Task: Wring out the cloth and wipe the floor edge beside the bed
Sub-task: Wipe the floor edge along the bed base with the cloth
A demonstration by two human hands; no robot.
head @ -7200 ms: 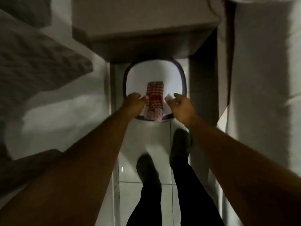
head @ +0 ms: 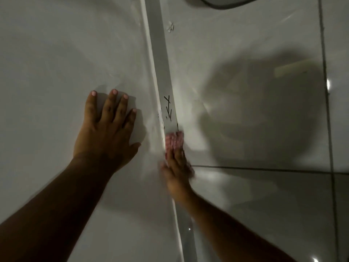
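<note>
Right hand (head: 176,167), blurred, presses the red-checked cloth (head: 174,141) flat onto the grey floor edge (head: 163,59) beside the bed (head: 56,53). Left hand (head: 105,129) lies spread on the bed. Beyond: dark debris (head: 168,108), a white scrap (head: 170,27), the basin's rim (head: 226,3) at the top edge.

Open floor strip (head: 162,59) ahead, dark debris (head: 168,108) on it, basin (head: 222,2) farther along.

Left hand (head: 105,127) left of floor edge (head: 160,59); cloth (head: 174,140) on it

Right hand (head: 176,167) presses cloth (head: 174,141); left hand (head: 107,129) flat.
</note>
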